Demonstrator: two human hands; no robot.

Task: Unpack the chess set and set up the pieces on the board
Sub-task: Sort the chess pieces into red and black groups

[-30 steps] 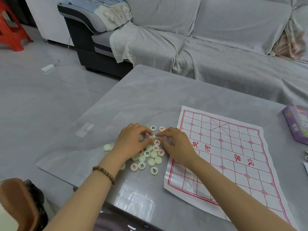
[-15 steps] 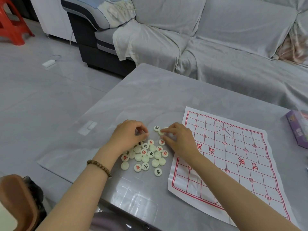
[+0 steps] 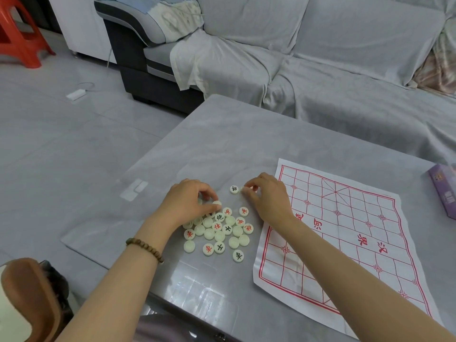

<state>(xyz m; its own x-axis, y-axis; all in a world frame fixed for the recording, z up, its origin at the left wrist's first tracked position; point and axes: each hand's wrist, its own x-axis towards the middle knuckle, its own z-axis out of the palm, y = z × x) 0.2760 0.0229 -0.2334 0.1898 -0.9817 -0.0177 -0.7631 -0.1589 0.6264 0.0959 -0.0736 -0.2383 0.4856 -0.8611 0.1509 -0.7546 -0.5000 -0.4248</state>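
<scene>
Unpacking done: white paper board with red grid (image 3: pixel 345 238) lies flat, no piece on it yet. Heap of round cream discs (image 3: pixel 209 233) at board's 9 o'clock (several face-down). Here left hand (image 3: pixel 190 206) and right hand (image 3: pixel 270 201) each pinch one disc.

We log the board (image 3: pixel 345 230) on the table (image 3: pixel 222 144), right side; pile of pieces (image 3: pixel 219 235) just left of it. Left hand (image 3: pixel 187 206) at pile's far-left edge, right hand (image 3: pixel 269 198) between pile and board. 1 lone piece (image 3: pixel 234 189) behind pile. Box (image 3: pixel 444 191) right of board. Sofa (image 3: pixel 320 70) behind table.
</scene>
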